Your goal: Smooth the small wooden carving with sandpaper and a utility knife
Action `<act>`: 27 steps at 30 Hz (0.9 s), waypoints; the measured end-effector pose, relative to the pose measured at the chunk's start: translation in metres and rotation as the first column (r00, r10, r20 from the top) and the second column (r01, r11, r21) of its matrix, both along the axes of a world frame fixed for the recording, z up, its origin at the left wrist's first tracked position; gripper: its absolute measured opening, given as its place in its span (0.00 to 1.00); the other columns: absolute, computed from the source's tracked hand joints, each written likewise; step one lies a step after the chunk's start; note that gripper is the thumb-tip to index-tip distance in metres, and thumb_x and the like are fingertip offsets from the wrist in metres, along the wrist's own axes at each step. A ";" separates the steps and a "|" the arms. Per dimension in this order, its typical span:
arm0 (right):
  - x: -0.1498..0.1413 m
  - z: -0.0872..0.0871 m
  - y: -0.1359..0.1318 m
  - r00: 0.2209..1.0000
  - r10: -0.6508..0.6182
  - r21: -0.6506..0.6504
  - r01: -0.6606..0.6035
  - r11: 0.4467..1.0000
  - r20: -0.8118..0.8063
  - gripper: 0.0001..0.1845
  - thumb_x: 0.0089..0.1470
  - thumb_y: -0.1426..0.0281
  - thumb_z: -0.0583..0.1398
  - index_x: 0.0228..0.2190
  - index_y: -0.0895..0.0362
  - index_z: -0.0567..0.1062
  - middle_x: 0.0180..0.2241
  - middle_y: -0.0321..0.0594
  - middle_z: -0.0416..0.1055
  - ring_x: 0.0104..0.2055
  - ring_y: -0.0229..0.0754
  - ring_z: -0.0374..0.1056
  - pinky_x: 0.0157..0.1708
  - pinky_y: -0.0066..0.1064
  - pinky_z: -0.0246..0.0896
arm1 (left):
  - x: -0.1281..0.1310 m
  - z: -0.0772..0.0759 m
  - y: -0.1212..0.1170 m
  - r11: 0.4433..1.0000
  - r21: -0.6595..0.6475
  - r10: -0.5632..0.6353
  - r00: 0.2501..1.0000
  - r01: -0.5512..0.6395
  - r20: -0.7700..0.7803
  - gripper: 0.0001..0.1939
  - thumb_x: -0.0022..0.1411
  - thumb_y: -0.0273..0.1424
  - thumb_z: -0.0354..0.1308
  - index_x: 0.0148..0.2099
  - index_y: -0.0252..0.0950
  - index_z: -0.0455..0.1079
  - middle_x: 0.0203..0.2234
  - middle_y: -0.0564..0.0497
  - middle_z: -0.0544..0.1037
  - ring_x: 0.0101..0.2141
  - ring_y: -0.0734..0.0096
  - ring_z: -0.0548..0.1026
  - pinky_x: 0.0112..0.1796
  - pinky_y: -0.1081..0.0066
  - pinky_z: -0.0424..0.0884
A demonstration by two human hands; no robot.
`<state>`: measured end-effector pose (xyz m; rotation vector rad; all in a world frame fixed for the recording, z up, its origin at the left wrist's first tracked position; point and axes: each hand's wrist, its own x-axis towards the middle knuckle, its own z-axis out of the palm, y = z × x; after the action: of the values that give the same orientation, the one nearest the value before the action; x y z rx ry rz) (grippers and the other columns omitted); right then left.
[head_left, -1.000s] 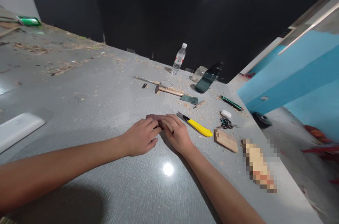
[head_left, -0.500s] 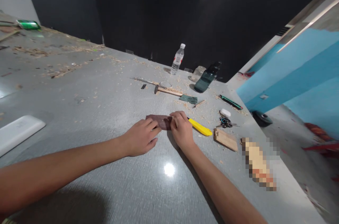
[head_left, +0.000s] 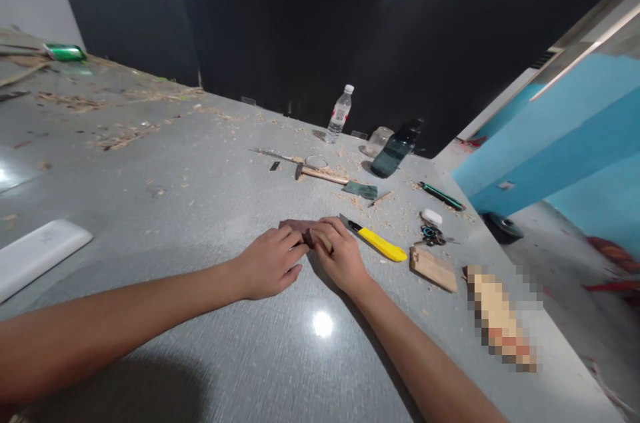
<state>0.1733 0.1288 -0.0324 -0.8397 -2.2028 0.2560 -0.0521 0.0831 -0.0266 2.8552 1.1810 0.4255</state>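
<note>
A dark reddish-brown sheet, like sandpaper [head_left: 296,227], lies flat on the grey table [head_left: 200,210]. My left hand [head_left: 267,262] rests on its near left edge with curled fingers pressing it down. My right hand [head_left: 339,253] is closed on a small light wooden piece [head_left: 320,236] and holds it against the sheet's right end. Much of the sheet is hidden under both hands.
A yellow utility knife [head_left: 376,241] lies just right of my right hand. Farther right are a wooden block [head_left: 433,268], scissors [head_left: 431,234] and a green pen [head_left: 442,196]. Behind are a hammer [head_left: 320,174], a water bottle [head_left: 339,114], a dark bottle [head_left: 395,150]. A white slab [head_left: 37,254] lies left.
My right hand slid right along the sheet, uncovering it, then came back left beside my left hand. The left hand stayed in place on the sheet.
</note>
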 end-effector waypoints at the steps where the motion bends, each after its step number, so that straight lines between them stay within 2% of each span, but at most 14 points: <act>1: 0.000 0.001 0.000 1.000 0.000 0.000 0.000 1.000 0.005 0.12 0.68 0.75 0.58 0.47 0.51 0.77 0.48 0.46 0.77 0.51 0.48 0.76 0.49 0.41 0.78 | 0.000 0.000 0.000 1.000 0.003 -0.002 1.000 0.002 0.002 0.18 0.76 0.34 0.52 0.62 0.33 0.71 0.53 0.39 0.76 0.52 0.49 0.73 0.51 0.50 0.73; 8: -0.003 0.003 -0.002 0.997 -0.033 -0.024 0.035 0.999 0.069 0.11 0.68 0.74 0.58 0.47 0.51 0.78 0.48 0.46 0.78 0.51 0.49 0.76 0.49 0.42 0.77 | 0.000 -0.001 0.000 1.000 0.014 0.002 1.000 -0.003 0.019 0.18 0.76 0.34 0.53 0.62 0.33 0.72 0.52 0.39 0.76 0.51 0.49 0.73 0.50 0.50 0.73; 12: -0.001 -0.001 0.000 0.988 -0.125 -0.039 0.129 0.991 0.096 0.10 0.68 0.74 0.58 0.43 0.51 0.78 0.46 0.45 0.78 0.48 0.49 0.75 0.46 0.40 0.75 | 0.000 0.001 0.000 1.000 -0.004 -0.001 1.000 0.001 0.010 0.18 0.76 0.34 0.53 0.62 0.33 0.72 0.53 0.39 0.76 0.51 0.49 0.73 0.50 0.50 0.73; 16: 0.002 -0.005 0.003 0.967 -0.232 -0.055 0.238 0.970 0.106 0.13 0.67 0.76 0.55 0.45 0.55 0.78 0.48 0.50 0.77 0.45 0.49 0.74 0.44 0.40 0.73 | 0.001 0.003 0.001 0.999 -0.032 0.002 1.000 -0.002 -0.005 0.18 0.75 0.34 0.53 0.61 0.33 0.72 0.51 0.40 0.76 0.51 0.49 0.72 0.50 0.51 0.73; 18: 0.002 -0.005 0.004 0.969 -0.221 -0.060 0.228 0.972 0.112 0.14 0.67 0.76 0.54 0.46 0.55 0.78 0.47 0.50 0.77 0.46 0.49 0.74 0.45 0.40 0.72 | 0.001 0.003 0.001 0.999 -0.039 0.000 1.000 -0.001 -0.007 0.18 0.76 0.34 0.53 0.62 0.33 0.72 0.51 0.40 0.75 0.51 0.49 0.72 0.50 0.51 0.73; 23: -0.001 -0.002 0.002 0.987 -0.090 -0.075 0.101 0.992 0.133 0.13 0.66 0.76 0.57 0.46 0.51 0.78 0.47 0.43 0.78 0.47 0.45 0.76 0.47 0.35 0.73 | 0.000 0.001 0.000 1.000 -0.022 -0.004 1.000 0.004 -0.001 0.19 0.76 0.34 0.52 0.63 0.32 0.72 0.52 0.39 0.76 0.52 0.48 0.72 0.51 0.48 0.73; 27: 0.000 -0.004 0.002 0.977 -0.178 -0.063 0.186 0.980 0.116 0.13 0.69 0.76 0.54 0.44 0.53 0.78 0.47 0.48 0.77 0.46 0.48 0.75 0.46 0.39 0.73 | 0.001 0.003 0.000 0.999 -0.039 -0.006 1.000 0.007 0.006 0.18 0.76 0.33 0.52 0.62 0.33 0.72 0.52 0.39 0.76 0.52 0.48 0.72 0.51 0.49 0.74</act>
<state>0.1731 0.1305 -0.0364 -1.1138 -2.2107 0.2062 -0.0515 0.0834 -0.0237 2.8220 1.1657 0.4061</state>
